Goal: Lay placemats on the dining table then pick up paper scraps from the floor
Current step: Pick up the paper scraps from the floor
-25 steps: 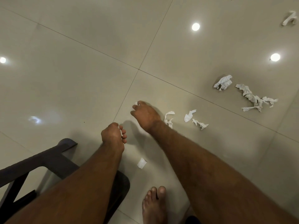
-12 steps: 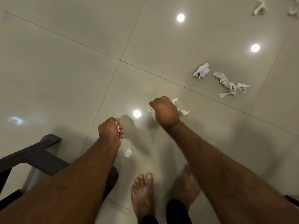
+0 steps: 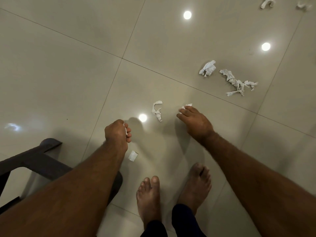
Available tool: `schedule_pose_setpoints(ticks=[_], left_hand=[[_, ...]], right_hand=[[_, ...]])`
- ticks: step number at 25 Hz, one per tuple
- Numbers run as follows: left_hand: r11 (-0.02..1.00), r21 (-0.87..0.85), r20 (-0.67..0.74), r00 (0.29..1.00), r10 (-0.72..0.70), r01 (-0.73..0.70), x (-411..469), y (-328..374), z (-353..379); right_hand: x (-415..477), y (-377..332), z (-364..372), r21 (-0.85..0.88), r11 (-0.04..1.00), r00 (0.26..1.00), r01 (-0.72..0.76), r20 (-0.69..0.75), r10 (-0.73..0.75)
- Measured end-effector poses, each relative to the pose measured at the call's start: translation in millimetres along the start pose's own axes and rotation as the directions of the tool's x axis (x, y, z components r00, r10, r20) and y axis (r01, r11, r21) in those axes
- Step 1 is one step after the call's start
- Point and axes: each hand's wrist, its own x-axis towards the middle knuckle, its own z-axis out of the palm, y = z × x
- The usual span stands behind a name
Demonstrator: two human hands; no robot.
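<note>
Reaching over a glossy beige tiled floor (image 3: 68, 74), the right hand (image 3: 195, 122) is pinching a crumpled white paper scrap (image 3: 187, 105); the left hand (image 3: 116, 132) is clutching white paper bits (image 3: 126, 130).

Both forearms bare, stretched forward and down. Left hand (image 3: 117, 133) balled in a fist, back of hand up, paper bits (image 3: 126, 130) showing between the curled fingers. Right hand (image 3: 195, 121) palm down, fingers bent, pinching a paper scrap (image 3: 186, 106) at the tips.
</note>
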Motion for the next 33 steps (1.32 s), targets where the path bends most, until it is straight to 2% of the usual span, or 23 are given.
schedule_pose_setpoints(ticks=[2,6,8,12,16,18,25,33], left_hand=[[1.000,-0.002,-0.021,1.000,0.016,-0.017,1,-1,-3],[0.999,0.002,-0.055,0.998,0.041,-0.041,0,-3,-7],[1.000,0.000,-0.046,0.998,0.031,-0.031,-1,-2,-9],[0.999,-0.009,-0.065,0.997,0.046,-0.046,-3,1,-9],[0.999,-0.008,-0.070,0.996,0.049,-0.050,2,-1,-12],[0.999,-0.010,-0.074,0.996,0.048,-0.049,7,-3,-14],[0.996,-0.041,-0.107,0.992,0.072,-0.077,15,0,-21],[0.996,-0.029,-0.103,0.991,0.085,-0.088,21,11,-24]], right_hand=[[-2,-1,2,0.001,0.999,0.999,-0.033,-0.012,0.033],[12,-11,2,-0.004,0.991,0.989,-0.131,0.063,0.131],[27,-25,-5,0.055,0.987,0.989,-0.148,0.032,0.146],[67,-68,-17,0.175,0.982,0.990,-0.073,-0.109,0.093],[91,-94,-7,0.088,0.994,0.996,-0.057,0.076,0.051],[92,-97,-1,0.051,0.998,0.994,-0.029,0.106,0.023],[57,-95,27,-0.018,1.000,1.000,0.013,0.018,-0.013],[48,-106,27,0.066,0.995,0.995,0.077,-0.072,-0.072]])
